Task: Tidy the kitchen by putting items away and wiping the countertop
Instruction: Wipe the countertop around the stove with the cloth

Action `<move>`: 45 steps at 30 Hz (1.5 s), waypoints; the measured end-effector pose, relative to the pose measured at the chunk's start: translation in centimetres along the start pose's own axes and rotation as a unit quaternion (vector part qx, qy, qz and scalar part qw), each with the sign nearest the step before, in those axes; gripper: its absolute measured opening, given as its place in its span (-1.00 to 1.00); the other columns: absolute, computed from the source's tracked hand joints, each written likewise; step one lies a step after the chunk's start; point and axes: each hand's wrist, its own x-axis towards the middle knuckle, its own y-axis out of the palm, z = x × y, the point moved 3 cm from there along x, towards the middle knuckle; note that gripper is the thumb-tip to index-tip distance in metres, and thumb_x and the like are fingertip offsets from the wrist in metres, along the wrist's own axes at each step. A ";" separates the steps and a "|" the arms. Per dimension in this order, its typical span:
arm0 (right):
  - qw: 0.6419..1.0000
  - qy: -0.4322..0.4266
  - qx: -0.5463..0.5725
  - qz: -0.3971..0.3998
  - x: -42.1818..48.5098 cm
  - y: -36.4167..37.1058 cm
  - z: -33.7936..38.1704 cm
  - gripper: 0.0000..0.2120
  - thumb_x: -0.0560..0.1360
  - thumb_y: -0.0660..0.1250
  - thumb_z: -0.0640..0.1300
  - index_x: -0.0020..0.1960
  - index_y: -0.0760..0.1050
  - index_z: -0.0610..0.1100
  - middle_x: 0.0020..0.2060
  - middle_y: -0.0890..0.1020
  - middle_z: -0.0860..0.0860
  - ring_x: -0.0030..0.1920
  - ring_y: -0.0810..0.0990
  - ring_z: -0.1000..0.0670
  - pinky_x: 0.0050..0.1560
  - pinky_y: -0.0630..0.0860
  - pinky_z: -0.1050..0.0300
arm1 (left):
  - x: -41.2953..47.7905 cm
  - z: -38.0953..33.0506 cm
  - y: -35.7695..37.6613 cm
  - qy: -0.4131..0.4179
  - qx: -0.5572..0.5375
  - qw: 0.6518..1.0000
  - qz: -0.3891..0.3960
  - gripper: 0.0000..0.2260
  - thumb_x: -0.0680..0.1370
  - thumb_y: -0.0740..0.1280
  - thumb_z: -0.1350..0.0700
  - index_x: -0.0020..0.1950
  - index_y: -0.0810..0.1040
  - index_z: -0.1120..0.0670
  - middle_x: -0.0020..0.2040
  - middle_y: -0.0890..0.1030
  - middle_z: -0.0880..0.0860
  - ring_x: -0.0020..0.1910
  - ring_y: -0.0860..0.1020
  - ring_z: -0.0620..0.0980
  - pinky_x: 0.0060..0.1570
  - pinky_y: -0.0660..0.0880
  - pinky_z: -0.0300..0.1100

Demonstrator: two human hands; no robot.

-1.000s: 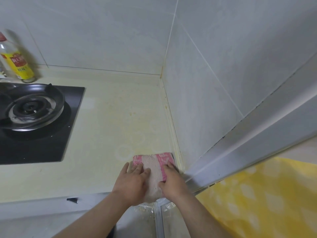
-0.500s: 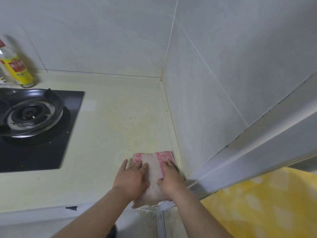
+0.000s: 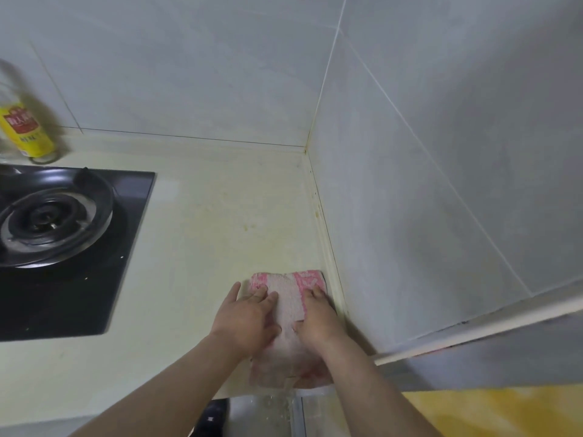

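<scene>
A pink and white cloth (image 3: 288, 302) lies flat on the pale yellow countertop (image 3: 220, 222), tight against the right wall near the front edge. My left hand (image 3: 247, 320) presses on its left side with fingers spread flat. My right hand (image 3: 317, 316) presses on its right side, fingers laid forward on the pink border. The near end of the cloth reaches the counter's front edge between my forearms.
A black gas hob (image 3: 63, 247) with a round burner fills the left of the counter. A bottle with a yellow label (image 3: 26, 130) stands behind it against the tiled back wall. The tiled right wall (image 3: 426, 200) borders the cloth. Yellow fabric (image 3: 504, 411) shows at bottom right.
Both hands stay flat on the cloth. Its near end has slid back toward the counter's front edge; the view has shifted slightly.
</scene>
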 end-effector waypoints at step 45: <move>0.997 0.004 0.057 -0.046 19.3 -8.1 6.0 -0.21 0.53 0.41 -0.10 0.61 0.05 -0.13 0.61 0.02 -0.01 0.60 -0.03 -0.01 0.55 -0.05 0.14 | 19.4 10.1 -7.4 0.028 -0.013 0.999 -0.027 -0.33 0.53 0.13 -0.32 0.57 0.08 -0.10 0.60 0.10 -0.03 0.56 0.07 -0.14 0.52 -0.20 0.03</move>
